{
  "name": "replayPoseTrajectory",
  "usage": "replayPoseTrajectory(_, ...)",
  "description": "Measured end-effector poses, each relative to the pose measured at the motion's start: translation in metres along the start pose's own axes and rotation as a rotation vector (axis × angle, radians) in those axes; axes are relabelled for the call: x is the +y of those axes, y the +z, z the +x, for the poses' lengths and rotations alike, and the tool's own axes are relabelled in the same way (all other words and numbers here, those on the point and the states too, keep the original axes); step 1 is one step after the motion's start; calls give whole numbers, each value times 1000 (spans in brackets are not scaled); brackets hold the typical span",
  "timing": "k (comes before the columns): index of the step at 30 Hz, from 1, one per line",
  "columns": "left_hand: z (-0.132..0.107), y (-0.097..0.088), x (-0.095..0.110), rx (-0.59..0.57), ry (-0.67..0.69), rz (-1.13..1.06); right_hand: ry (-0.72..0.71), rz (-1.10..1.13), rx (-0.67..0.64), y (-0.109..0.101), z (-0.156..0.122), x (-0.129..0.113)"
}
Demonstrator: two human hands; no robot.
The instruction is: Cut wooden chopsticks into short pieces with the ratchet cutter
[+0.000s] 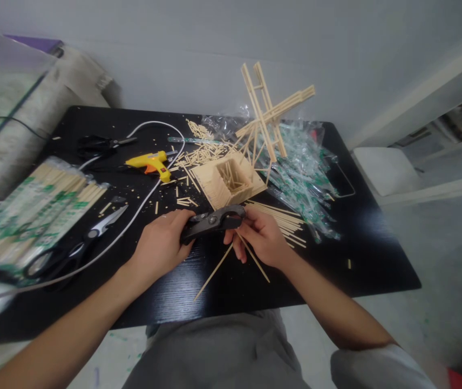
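Note:
My left hand (162,246) is closed round the handles of dark cutting pliers (212,221), held just above the black table (368,254). My right hand (261,235) pinches two thin wooden sticks (231,256) that cross below it, their upper ends at the pliers' jaws. Just beyond the hands stands a small open box built of sticks (229,181). Behind it rises a crossed stick frame (269,111).
A yellow glue gun (152,162) with a white cord, black scissors (101,143) and a second pair of scissors (77,251) lie to the left. Packs of chopsticks (32,216) sit at the far left. Loose sticks and empty green-printed wrappers (307,173) cover the right part.

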State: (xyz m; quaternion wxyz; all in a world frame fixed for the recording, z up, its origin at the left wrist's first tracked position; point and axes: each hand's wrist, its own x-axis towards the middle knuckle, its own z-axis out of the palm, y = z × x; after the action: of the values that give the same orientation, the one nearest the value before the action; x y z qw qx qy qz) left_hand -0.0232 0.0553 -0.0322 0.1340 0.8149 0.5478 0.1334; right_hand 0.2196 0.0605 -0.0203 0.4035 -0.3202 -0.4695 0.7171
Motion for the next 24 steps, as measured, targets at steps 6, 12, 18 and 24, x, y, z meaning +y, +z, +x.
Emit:
replayPoseTrajectory(6,-1,-4,2,-59,-77,-24,8,8,5,1,1,1)
replayPoseTrajectory(12,5,-4,7,-92,-167,-453,-1,20,5,0,0,3)
replayPoseTrajectory(18,7,-6,12,-89,-368,-833,-2,4,-14,0,1,4)
replayPoseTrajectory(24,7,-8,15,-119,-413,-894,-84,-69,117,-4,-2,-14)
